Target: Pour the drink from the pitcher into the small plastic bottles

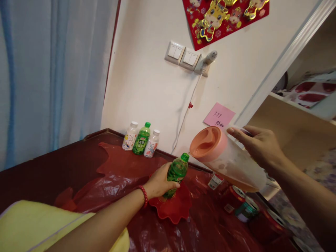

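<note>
My left hand (159,182) grips a green bottle (177,171) with a green cap, standing it on a red scalloped plate (176,210). My right hand (258,145) holds a clear plastic pitcher (231,164) with a pink lid, tipped on its side toward the bottle. A little orange liquid lies along the pitcher's lower wall. The pitcher's lid hangs just right of and above the bottle's cap, apart from it. A red bead bracelet circles my left wrist.
Three small bottles (141,139) stand against the wall at the back of the dark red table (65,164), which is covered with red plastic film. Cans (245,210) lie at the right under the pitcher. Wall switches, a cable and a pink note are behind.
</note>
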Demonstrator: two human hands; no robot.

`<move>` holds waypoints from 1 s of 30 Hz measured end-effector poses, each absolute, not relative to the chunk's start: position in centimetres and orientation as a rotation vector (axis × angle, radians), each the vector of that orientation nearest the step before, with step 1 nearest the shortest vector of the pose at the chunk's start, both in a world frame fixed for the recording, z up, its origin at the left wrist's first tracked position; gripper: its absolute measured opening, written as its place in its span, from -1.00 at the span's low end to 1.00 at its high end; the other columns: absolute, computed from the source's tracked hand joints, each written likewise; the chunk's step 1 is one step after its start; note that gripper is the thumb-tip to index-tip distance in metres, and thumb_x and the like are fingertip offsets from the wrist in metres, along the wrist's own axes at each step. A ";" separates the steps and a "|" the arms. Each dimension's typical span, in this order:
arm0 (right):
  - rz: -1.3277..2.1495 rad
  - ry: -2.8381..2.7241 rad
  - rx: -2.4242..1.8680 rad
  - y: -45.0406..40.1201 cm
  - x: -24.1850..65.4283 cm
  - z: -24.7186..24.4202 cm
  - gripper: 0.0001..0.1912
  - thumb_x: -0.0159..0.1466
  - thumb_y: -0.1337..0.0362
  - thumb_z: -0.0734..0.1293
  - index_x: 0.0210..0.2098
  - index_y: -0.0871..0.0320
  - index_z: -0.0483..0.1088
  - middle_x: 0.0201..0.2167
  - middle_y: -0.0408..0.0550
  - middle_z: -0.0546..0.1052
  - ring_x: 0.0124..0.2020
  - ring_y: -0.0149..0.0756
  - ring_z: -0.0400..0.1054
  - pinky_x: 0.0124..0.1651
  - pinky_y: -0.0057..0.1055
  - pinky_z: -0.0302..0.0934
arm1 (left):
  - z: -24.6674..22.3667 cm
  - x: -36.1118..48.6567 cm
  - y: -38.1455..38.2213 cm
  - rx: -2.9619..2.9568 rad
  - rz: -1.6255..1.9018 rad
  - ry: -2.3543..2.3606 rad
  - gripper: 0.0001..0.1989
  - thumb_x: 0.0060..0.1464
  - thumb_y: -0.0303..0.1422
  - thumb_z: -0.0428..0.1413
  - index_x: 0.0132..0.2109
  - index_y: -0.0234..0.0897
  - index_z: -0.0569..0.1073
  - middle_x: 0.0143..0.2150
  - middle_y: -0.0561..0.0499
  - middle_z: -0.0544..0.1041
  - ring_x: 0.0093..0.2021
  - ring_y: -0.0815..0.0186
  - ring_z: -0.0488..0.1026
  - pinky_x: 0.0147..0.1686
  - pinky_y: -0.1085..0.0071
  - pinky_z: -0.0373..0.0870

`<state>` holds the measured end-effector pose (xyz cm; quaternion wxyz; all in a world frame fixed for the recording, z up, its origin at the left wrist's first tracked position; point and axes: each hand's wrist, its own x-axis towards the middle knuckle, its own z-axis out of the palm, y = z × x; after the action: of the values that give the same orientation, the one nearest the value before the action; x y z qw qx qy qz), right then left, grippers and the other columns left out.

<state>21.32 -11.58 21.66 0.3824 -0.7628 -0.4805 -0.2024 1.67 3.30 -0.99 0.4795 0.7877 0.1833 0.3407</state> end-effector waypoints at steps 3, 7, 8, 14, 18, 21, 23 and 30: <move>-0.525 -1.232 -1.942 -11.6 21.3 21.7 -0.32 0.05 -0.36 0.36 -0.65 0.13 0.15 -0.69 -0.27 0.02 -0.64 -0.48 -0.07 -0.61 -0.50 -0.23 | -0.9 1.7 3.3 1.923 0.830 0.446 -0.40 -0.16 -0.40 0.34 0.08 -0.25 0.39 0.04 -0.10 0.52 0.03 0.08 0.45 0.05 0.21 0.34; -0.538 -1.232 -1.956 -11.6 21.4 21.7 -0.31 0.05 -0.37 0.35 -0.66 0.14 0.14 -0.68 -0.26 0.03 -0.63 -0.48 -0.07 -0.61 -0.49 -0.21 | -0.7 1.7 3.3 1.924 0.830 0.443 -0.42 -0.16 -0.40 0.33 0.07 -0.25 0.40 0.04 -0.09 0.52 0.03 0.08 0.45 0.04 0.21 0.34; -0.536 -1.232 -1.955 -11.7 21.4 21.7 -0.31 0.05 -0.37 0.35 -0.66 0.14 0.15 -0.68 -0.26 0.03 -0.63 -0.48 -0.07 -0.61 -0.49 -0.21 | -0.7 1.6 3.2 1.924 0.829 0.446 -0.42 -0.15 -0.40 0.33 0.07 -0.25 0.40 0.04 -0.09 0.52 0.03 0.08 0.45 0.04 0.21 0.34; -0.519 -1.246 -1.944 -11.7 21.5 21.7 -0.32 0.07 -0.35 0.35 -0.65 0.13 0.14 -0.68 -0.27 0.02 -0.64 -0.48 -0.07 -0.61 -0.50 -0.22 | -0.7 1.5 3.2 1.932 0.824 0.457 -0.41 -0.16 -0.40 0.33 0.08 -0.25 0.40 0.04 -0.10 0.52 0.04 0.08 0.45 0.05 0.21 0.34; -0.519 -1.244 -1.947 -11.7 21.3 21.7 -0.32 0.07 -0.35 0.35 -0.66 0.13 0.14 -0.68 -0.27 0.01 -0.64 -0.48 -0.08 -0.61 -0.50 -0.23 | -0.8 1.5 3.2 1.932 0.828 0.452 -0.42 -0.16 -0.40 0.33 0.07 -0.24 0.40 0.05 -0.10 0.52 0.04 0.08 0.45 0.05 0.20 0.34; -0.525 -1.244 -1.949 -11.7 21.2 21.8 -0.32 0.07 -0.36 0.34 -0.65 0.13 0.16 -0.68 -0.27 0.02 -0.63 -0.48 -0.07 -0.61 -0.49 -0.22 | -0.8 1.5 3.2 1.922 0.829 0.442 -0.41 -0.16 -0.41 0.32 0.08 -0.25 0.40 0.04 -0.10 0.52 0.03 0.08 0.45 0.05 0.20 0.34; -0.529 -1.250 -1.952 -11.7 21.2 21.8 -0.33 0.07 -0.36 0.34 -0.64 0.14 0.19 -0.68 -0.26 0.02 -0.63 -0.47 -0.06 -0.61 -0.49 -0.20 | -0.7 1.5 3.2 1.919 0.831 0.440 -0.41 -0.16 -0.42 0.33 0.08 -0.25 0.39 0.05 -0.11 0.52 0.04 0.08 0.45 0.05 0.20 0.35; -0.516 -1.247 -1.942 -11.7 21.1 21.8 -0.34 0.07 -0.34 0.36 -0.64 0.13 0.20 -0.68 -0.26 0.04 -0.64 -0.47 -0.06 -0.61 -0.48 -0.22 | -0.6 1.5 3.1 1.910 0.832 0.438 -0.41 -0.16 -0.44 0.33 0.07 -0.25 0.40 0.04 -0.10 0.53 0.03 0.08 0.45 0.06 0.20 0.35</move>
<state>21.14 -11.74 21.79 0.3785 -0.7600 -0.4881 -0.2019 1.48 3.07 -0.65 0.4848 0.7847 0.1801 0.3417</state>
